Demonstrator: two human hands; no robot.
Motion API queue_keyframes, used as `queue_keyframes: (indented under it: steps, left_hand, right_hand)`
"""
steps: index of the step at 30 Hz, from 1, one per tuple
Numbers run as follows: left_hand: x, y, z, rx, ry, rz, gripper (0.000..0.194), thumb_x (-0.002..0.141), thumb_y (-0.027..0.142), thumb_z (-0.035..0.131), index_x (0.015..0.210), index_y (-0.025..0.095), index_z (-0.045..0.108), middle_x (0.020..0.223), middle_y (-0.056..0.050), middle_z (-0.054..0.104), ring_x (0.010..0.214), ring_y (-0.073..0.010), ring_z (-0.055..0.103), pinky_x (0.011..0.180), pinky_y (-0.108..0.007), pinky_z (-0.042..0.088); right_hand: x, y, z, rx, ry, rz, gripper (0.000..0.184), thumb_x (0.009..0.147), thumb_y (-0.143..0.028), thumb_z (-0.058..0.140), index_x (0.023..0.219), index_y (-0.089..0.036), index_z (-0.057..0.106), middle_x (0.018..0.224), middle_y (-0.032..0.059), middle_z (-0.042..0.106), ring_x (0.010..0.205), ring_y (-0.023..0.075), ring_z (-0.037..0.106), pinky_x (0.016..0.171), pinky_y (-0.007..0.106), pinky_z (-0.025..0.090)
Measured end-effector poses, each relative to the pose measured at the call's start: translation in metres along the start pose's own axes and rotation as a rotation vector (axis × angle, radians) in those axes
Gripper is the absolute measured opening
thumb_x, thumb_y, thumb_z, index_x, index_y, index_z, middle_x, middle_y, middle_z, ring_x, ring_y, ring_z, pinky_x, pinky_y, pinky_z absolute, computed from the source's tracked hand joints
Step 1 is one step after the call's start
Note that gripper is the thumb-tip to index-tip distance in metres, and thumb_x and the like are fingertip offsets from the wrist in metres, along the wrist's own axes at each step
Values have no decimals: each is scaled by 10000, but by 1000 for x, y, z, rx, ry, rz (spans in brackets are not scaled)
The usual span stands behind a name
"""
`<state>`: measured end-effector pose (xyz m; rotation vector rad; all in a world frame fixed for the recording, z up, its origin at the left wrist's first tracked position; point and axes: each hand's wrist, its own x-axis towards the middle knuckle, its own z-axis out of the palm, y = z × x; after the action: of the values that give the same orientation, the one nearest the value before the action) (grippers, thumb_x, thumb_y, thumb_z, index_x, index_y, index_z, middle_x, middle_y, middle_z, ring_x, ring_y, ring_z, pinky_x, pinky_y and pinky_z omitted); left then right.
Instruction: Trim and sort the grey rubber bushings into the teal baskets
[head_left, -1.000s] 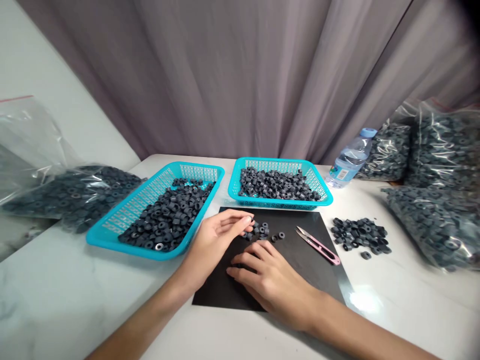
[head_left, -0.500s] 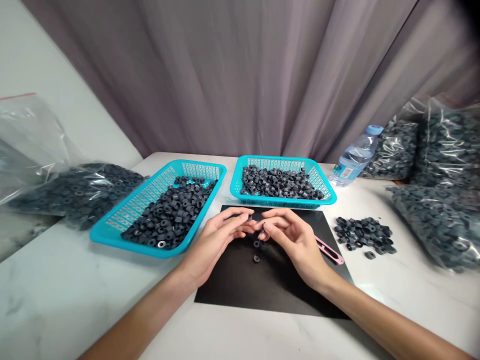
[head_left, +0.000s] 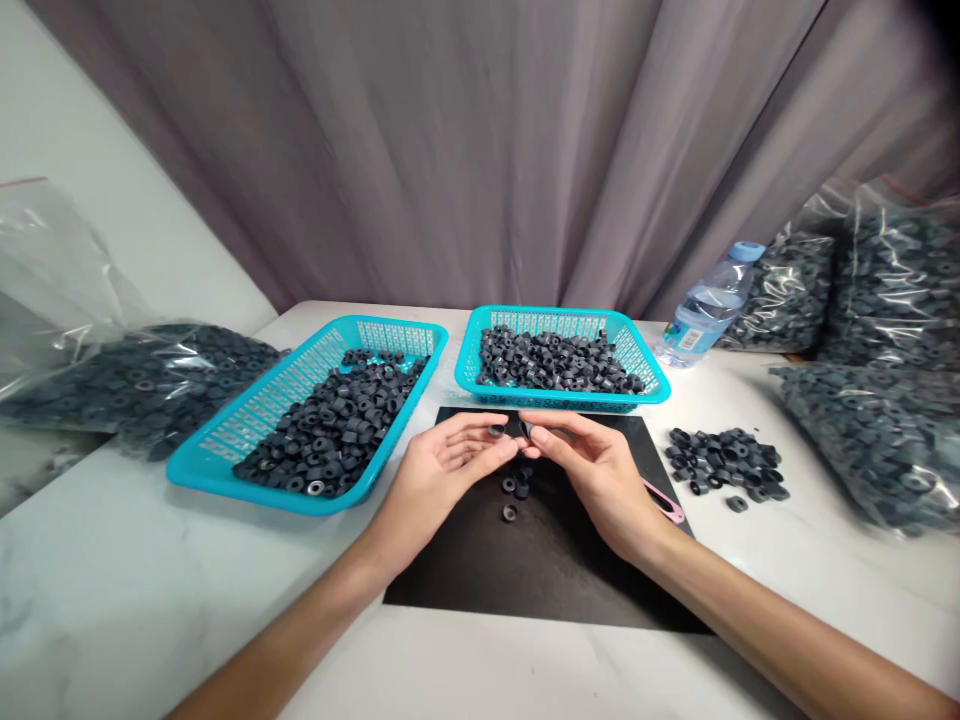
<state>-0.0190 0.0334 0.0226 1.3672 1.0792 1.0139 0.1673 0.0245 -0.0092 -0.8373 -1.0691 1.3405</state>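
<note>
Over the black mat (head_left: 540, 570), my left hand (head_left: 454, 455) holds a small dark ring-shaped part (head_left: 496, 431) at its fingertips. My right hand (head_left: 589, 460) pinches another dark ring-shaped part (head_left: 526, 430) between thumb and forefinger. The fingertips of both hands come close together. Below them several loose ring parts (head_left: 510, 513) lie on the mat. A pink-handled tool (head_left: 667, 503) rests at the mat's right side, partly hidden behind my right hand.
Two turquoise baskets, one at left (head_left: 187, 470) and one at back (head_left: 562, 400), hold many dark ring parts. A loose pile (head_left: 724, 460) lies right of the mat. A water bottle (head_left: 701, 315) and filled plastic bags (head_left: 862, 440) stand at right; another bag (head_left: 187, 375) lies left.
My left thumb has dropped away from the forefinger, and the ring part in that hand shows more clearly. In my right hand the ring part now shows tilted. The view has shifted slightly.
</note>
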Motion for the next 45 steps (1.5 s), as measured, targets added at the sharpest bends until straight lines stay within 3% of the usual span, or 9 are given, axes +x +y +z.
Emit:
queue_keyframes:
  steps: [4,10,16,21,30,33,38,42,45]
  left_hand:
    - [-2,-5,3,109,11,142,281,805,269,812,1064,200,727,973,-15,773,890,-159,724,868,-271,577]
    - [-4,-8,4,227,51,244,273,820,294,803,1071,219,729,961,-4,747,829,-148,693,803,-262,579]
    - [-6,-9,3,431,64,392,192,849,295,784,1034,264,748,933,15,714,794,-137,646,763,-256,538]
    - [-8,-8,0,479,41,426,125,897,257,735,1021,268,746,931,17,702,796,-131,644,767,-250,520]
    - [-10,-4,2,573,47,455,159,927,324,697,1069,265,740,907,-4,690,775,-153,634,756,-268,513]
    - [-10,-5,2,590,53,451,147,923,320,703,1051,258,740,908,-3,691,778,-152,633,755,-264,506]
    - [-10,4,2,626,73,472,150,921,327,702,1047,257,742,902,4,698,777,-152,641,779,-261,499]
    - [-3,30,-25,807,184,493,142,908,351,697,995,254,756,945,1,734,809,-178,659,828,-283,483]
    - [6,47,-70,940,334,320,158,861,393,735,945,261,760,907,20,755,778,-196,668,797,-289,475]
  right_hand:
    - [-1,-3,0,-16,-13,20,210,841,-343,801,1027,-246,805,925,14,779,776,140,693,820,298,570]
    - [-3,-7,3,-40,-18,61,230,801,-372,828,979,-228,806,940,32,778,727,133,664,684,265,561]
    - [-2,-7,3,-24,9,87,242,765,-368,855,913,-193,779,822,23,758,691,127,651,594,228,517]
    - [0,-10,1,-39,1,82,257,770,-380,846,906,-177,766,752,19,734,678,137,655,567,227,497]
    - [0,-8,0,-117,-20,52,283,786,-423,820,915,-184,743,853,39,718,735,163,650,549,240,487]
    - [7,-14,-8,-255,-73,19,308,879,-491,708,927,-188,733,887,56,730,782,182,657,548,250,489]
    - [23,-36,-34,-763,-228,-30,264,916,-454,667,906,-197,727,837,40,716,763,190,635,650,310,490]
    - [24,-44,-50,-983,-338,-55,290,827,-387,782,1050,-228,688,1008,44,692,922,219,632,763,340,500]
    - [21,-40,-53,-1105,-402,-82,310,821,-357,793,1079,-246,660,1068,53,654,978,231,622,825,364,497]
